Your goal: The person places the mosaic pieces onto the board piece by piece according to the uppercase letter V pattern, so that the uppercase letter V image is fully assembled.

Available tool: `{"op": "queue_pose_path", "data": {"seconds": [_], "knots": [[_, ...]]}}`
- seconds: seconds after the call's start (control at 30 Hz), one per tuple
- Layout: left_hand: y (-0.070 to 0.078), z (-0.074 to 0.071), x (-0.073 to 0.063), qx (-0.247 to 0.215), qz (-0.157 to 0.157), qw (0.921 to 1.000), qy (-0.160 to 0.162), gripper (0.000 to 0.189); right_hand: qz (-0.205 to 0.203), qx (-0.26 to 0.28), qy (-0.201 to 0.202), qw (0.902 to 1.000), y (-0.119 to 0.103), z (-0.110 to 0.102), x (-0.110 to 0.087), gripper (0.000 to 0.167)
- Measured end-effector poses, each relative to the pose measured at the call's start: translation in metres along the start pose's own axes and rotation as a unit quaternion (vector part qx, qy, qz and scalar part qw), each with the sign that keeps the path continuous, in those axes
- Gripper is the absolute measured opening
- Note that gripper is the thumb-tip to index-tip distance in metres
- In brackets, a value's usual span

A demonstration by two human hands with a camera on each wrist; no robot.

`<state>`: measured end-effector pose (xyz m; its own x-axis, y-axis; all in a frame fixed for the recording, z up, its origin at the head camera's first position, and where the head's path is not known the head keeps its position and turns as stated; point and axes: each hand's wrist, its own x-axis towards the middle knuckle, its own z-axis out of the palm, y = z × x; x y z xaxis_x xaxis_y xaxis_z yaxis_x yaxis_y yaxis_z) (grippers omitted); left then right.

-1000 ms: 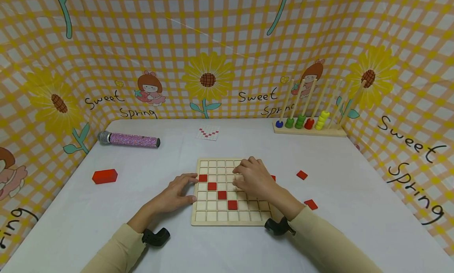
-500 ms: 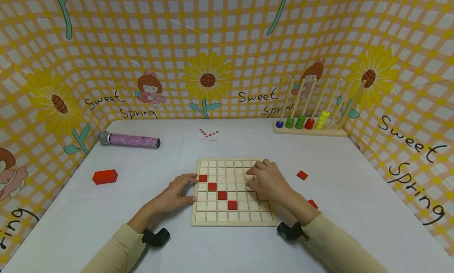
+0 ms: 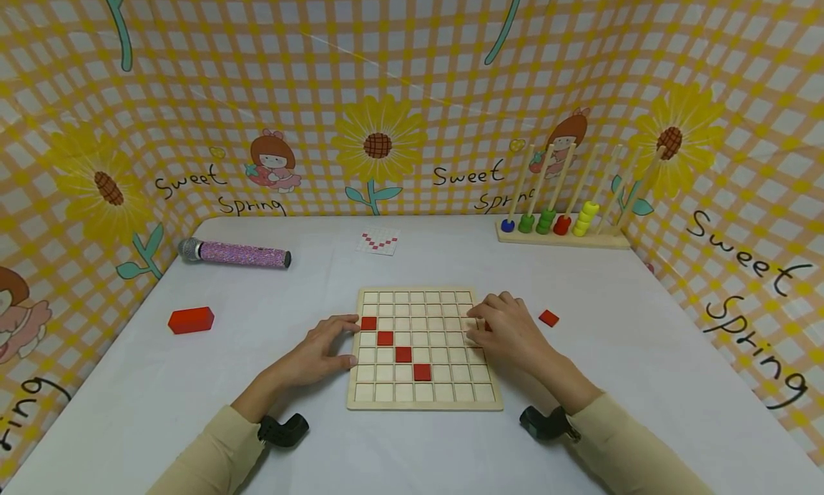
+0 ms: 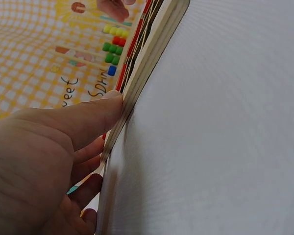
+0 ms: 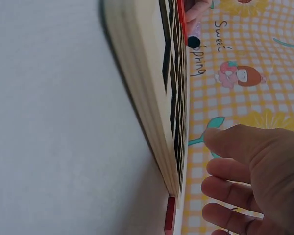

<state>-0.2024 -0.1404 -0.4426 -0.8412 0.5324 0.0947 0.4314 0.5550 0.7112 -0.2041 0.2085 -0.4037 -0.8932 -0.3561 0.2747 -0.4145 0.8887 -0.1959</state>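
Note:
A square wooden grid board (image 3: 450, 373) lies on the table, with several red tiles in a diagonal run of its cells; one red tile (image 3: 422, 372) sits lowest. At the board's left side, my left hand (image 3: 312, 352) touches the edge with thumb and fingertips, as the left wrist view also shows. My right hand (image 3: 511, 330) hovers around the right edge, fingers loosely bent and apart. Nothing shows between its thumb and fingers in the right wrist view. Close by it, a red tile (image 5: 170, 215) lies beside the board, mostly covered by the hand in the head view.
Another red tile (image 3: 548, 317) lies farther right. Behind the board is a pattern card (image 3: 378, 241). A glittery microphone (image 3: 241, 254) and a red block (image 3: 191, 320) are at left. A bead-counting stand (image 3: 563, 239) with tall pegs occupies the back right, before the cloth backdrop.
My right hand has moved rightward from over the grid to the board's right edge, and the forearm now hides the nearer loose red tile. My left hand has stayed in place.

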Motion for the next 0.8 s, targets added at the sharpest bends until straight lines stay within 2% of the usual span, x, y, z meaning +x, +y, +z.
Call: {"op": "queue_pose_path", "data": {"seconds": [0.5, 0.8], "knots": [[0.001, -0.001, -0.001, -0.003, 0.001, 1.0, -0.002, 0.046, 0.038, -0.008, -0.022, 0.999, 0.017, 0.0, -0.006, 0.03], [0.002, -0.001, -0.001, -0.004, -0.002, 1.0, -0.005, 0.046, 0.042, -0.03, -0.023, 0.9984, 0.026, 0.001, -0.009, 0.034]]}}
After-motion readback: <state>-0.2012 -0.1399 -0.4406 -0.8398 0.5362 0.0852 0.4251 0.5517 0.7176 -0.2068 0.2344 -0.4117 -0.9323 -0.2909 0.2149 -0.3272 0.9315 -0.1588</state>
